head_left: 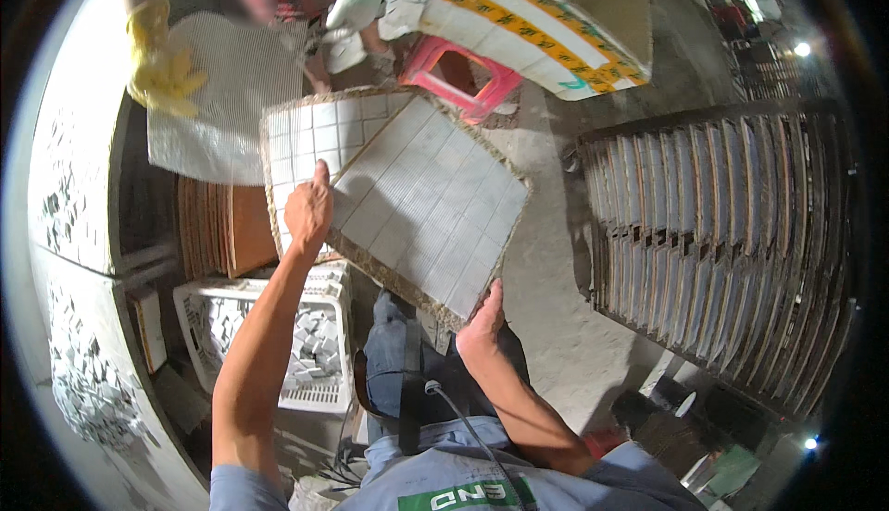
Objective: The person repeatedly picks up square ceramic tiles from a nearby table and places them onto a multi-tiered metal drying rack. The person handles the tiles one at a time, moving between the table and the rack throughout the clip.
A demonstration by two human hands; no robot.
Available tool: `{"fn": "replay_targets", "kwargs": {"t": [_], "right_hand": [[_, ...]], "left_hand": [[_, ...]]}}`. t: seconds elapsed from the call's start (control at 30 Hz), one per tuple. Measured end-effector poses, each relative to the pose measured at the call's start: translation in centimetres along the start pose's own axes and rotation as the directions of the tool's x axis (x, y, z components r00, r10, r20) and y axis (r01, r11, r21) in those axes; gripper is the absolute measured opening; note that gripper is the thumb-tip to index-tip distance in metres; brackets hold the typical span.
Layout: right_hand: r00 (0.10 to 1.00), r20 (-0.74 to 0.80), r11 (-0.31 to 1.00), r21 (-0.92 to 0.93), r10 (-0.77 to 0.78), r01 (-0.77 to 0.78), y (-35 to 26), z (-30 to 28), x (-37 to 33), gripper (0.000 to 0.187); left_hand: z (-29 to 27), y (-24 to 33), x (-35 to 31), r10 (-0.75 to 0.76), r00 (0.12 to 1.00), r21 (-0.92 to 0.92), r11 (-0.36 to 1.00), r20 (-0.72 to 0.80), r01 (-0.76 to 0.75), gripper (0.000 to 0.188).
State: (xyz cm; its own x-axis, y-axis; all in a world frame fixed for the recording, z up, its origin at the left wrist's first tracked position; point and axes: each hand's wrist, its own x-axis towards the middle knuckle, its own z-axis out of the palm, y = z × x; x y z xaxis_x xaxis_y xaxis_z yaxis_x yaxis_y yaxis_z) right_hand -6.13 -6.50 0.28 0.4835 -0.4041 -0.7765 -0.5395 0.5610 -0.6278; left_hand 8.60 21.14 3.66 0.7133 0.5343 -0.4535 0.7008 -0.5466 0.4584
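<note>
Two rough-edged boards faced with white square tiles overlap in front of me. The larger tile board (431,201) lies tilted over the other tile board (319,131), whose grid shows at the left. My left hand (310,205) is closed where the two boards meet, its thumb up on the tiled face; its other fingers are partly hidden. At the lower right corner of the larger board, my right hand (482,317) grips the edge, with its fingertips out of sight underneath.
Across from me, a person wears a yellow glove (159,65) beside a ribbed translucent sheet (218,141) and a white glove (359,2). Nearby are a pink stool (505,81), a taped foam box (519,25), a rack of boards (713,243) and a white crate (324,398) of tile pieces.
</note>
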Motion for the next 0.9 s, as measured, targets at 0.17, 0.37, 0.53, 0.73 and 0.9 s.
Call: {"fn": "replay_targets", "kwargs": {"t": [0.17,0.37,0.53,0.73,0.9], "right_hand": [[0.992,-0.022,0.992,-0.011,-0.128,0.128,-4.5,-3.9,-2.5,0.042],[0.579,0.307,0.317,-0.603,-0.755,0.732,-8.4,-18.2,-1.2,0.033],[0.785,0.071,0.696,-0.419,-0.616,0.584,-14.7,-26.5,-1.9,0.035],[0.319,0.170,0.070,-0.781,-0.932,0.621,-26.8,-32.5,-13.5,0.040],[0.237,0.012,0.135,-0.792,-0.971,0.595,-28.9,-36.5,-18.9,0.044]], "left_hand": [[0.5,1.3,-5.5,0.107,0.992,-0.098,0.989,-0.065,-0.113,0.049],[6.9,1.3,-15.0,0.160,0.986,-0.146,0.975,-0.053,-0.166,0.053],[6.7,8.2,-26.8,0.424,0.898,-0.139,0.902,0.117,-0.408,0.049],[6.5,19.0,-37.0,0.589,0.807,-0.194,0.788,-0.039,-0.584,0.047],[5.1,27.2,-41.5,0.809,0.571,-0.356,0.498,-0.138,-0.791,0.051]]}}
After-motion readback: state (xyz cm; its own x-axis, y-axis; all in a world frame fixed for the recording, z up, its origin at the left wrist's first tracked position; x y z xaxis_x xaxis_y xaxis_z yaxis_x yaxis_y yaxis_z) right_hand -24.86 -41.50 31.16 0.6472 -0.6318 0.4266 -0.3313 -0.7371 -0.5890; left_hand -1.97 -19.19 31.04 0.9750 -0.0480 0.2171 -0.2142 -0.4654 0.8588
